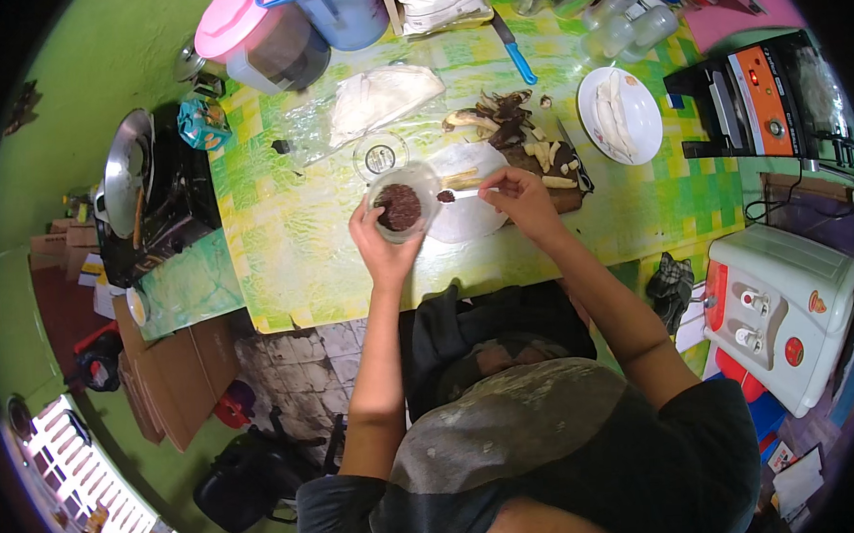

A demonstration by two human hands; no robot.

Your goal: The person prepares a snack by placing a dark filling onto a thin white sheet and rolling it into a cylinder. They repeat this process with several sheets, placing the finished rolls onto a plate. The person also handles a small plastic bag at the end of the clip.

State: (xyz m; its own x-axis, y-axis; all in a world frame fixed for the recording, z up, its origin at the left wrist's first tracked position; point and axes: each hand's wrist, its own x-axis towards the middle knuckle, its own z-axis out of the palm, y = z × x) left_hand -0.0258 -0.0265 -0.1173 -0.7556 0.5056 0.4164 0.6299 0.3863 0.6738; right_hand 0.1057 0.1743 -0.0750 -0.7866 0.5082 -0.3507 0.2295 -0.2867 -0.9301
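Observation:
My left hand [385,257] grips a clear plastic tub [429,181] tilted towards me, with dark chocolate sprinkles [399,209] inside. Pinched in the fingers of my right hand [528,199] is a white spoon [468,193]; a small heap of sprinkles sits on its bowl end. Below the spoon lies a round, thin white pastry wrapper [468,225]. Slim banana strips [460,178] rest on the wrapper, partly behind the spoon. A round clear lid [381,156] lies just beyond the tub. More folded wrappers [387,100] are stacked on plastic film farther back.
On the right, a wooden board [566,202] carries cut banana pieces [540,154], near dark peels [503,117] and a knife [566,135]. A blue-handled knife [520,64] lies behind. Rolled pastries [613,119] sit on a white plate [651,132]. Left stands a stove [181,206] with a wok [128,165].

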